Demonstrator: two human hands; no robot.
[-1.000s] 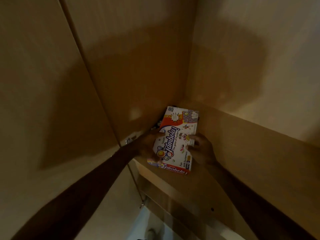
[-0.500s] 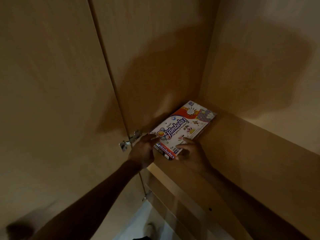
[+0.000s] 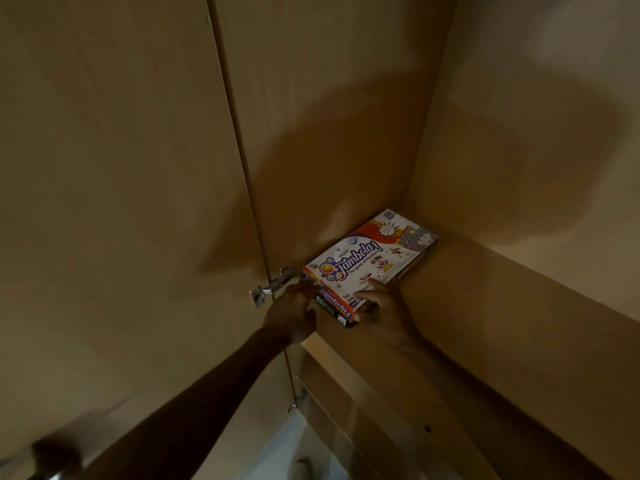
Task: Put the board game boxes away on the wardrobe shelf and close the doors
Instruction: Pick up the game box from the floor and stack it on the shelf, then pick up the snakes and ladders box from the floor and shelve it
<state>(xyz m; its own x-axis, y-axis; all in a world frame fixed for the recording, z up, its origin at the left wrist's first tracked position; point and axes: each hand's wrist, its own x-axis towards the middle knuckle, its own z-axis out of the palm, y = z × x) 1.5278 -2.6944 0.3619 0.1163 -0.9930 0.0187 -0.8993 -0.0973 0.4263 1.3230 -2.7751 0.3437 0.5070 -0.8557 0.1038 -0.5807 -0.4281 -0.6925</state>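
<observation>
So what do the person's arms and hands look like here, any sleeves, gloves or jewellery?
Both arms are bare as far back as the picture shows, with no sleeve in sight. The left hand and the right hand are bare too: no gloves, and no watch, band or ring that I can make out. The light is dim, so small details could be missed.

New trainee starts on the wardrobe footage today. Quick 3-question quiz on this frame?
1. True or false: the Tambola box lies flat on the shelf.
2. What lies under it? A) a black chess box B) a towel C) nothing
3. Which hand has fingers on top of the Tambola box?

Key:
1. True.
2. A, the chess box.
3. The right hand; the left hand is at the stack's near left corner, beside the door hinge.
</observation>
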